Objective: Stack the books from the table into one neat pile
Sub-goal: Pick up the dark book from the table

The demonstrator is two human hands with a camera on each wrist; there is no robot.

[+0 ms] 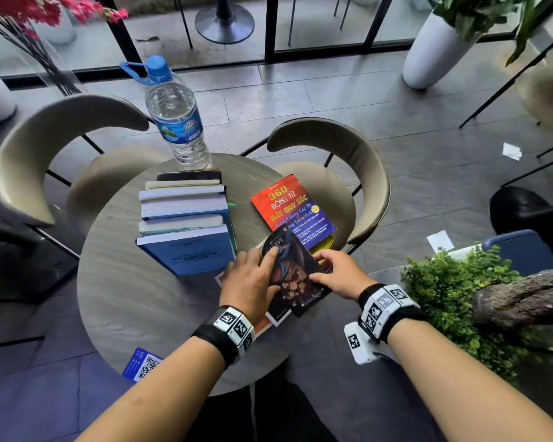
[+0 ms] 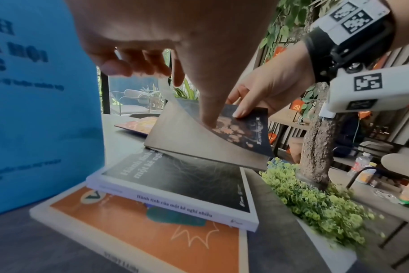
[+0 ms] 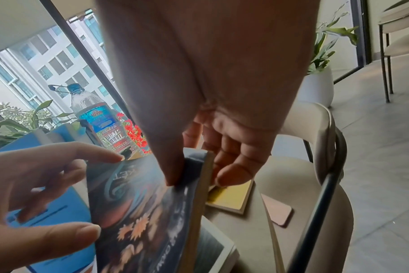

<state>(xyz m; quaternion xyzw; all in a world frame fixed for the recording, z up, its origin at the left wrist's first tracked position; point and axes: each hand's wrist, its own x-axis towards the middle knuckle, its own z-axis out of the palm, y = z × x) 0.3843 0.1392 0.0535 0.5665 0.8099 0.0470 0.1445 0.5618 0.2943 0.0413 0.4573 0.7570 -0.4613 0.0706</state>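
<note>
A dark paperback [image 1: 296,275] with a swirl and orange flowers on its cover is tilted up above the table's near right. My right hand [image 1: 324,269] pinches its right edge, thumb on the cover [image 3: 140,212], fingers underneath. My left hand [image 1: 262,272] touches the cover with index finger and thumb [image 2: 206,110], its fingers spread and fairly straight. Beneath the paperback lie a white-bordered dark book [image 2: 175,184] on an orange book [image 2: 152,240]. A pile of mostly blue books [image 1: 186,224] stands left of my hands. A red-and-blue book [image 1: 292,205] lies flat at the far right, and a yellow book [image 3: 229,197] peeks out under my right fingers.
The round grey table [image 1: 134,298] carries a water bottle [image 1: 176,119] behind the pile, a dark phone [image 1: 189,175] and a blue QR card [image 1: 142,365] at the near edge. Two beige chairs [image 1: 358,173] stand behind. A planter with green foliage [image 1: 460,298] sits close on the right.
</note>
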